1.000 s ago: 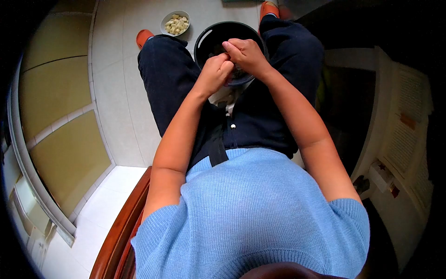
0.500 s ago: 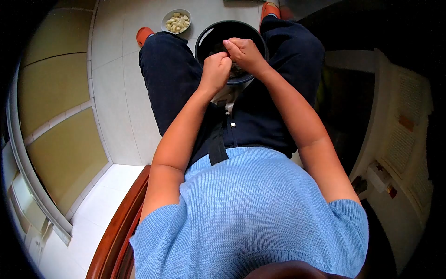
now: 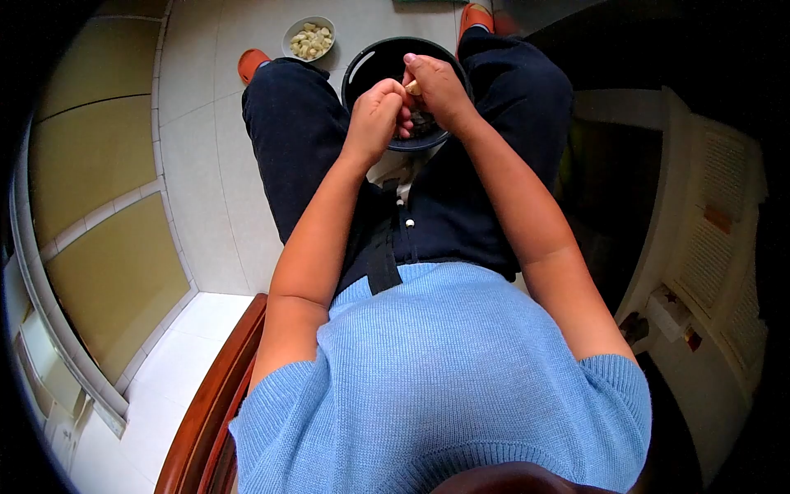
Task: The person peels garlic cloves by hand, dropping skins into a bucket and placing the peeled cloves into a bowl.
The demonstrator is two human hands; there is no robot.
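Over a black bucket (image 3: pixel 368 64) between my knees, my two hands meet. A small pale garlic clove (image 3: pixel 413 87) shows between them. My right hand (image 3: pixel 442 92) is closed around the clove, its thumb pointing up and away. My left hand (image 3: pixel 377 119) pinches at the clove's left side, its other fingers curled below. Dark scraps (image 3: pixel 424 123) lie inside the bucket, partly hidden by the hands. Beyond my left knee, a white bowl (image 3: pixel 287 47) holds several pale peeled cloves (image 3: pixel 312 40).
Orange shoes (image 3: pixel 251 64) are on my feet, either side of the bucket. Light floor tiles (image 3: pixel 202 156) stretch to the left, up to tan panels (image 3: pixel 107 280). A reddish wooden chair edge (image 3: pixel 206 403) runs beside me. On the right stands a pale cabinet-like surface (image 3: pixel 658 247).
The hands have shifted slightly, with the right thumb lifted and the left fingers lower. The clove between them has come into sight. Bowl and bucket appear slightly farther left in view.
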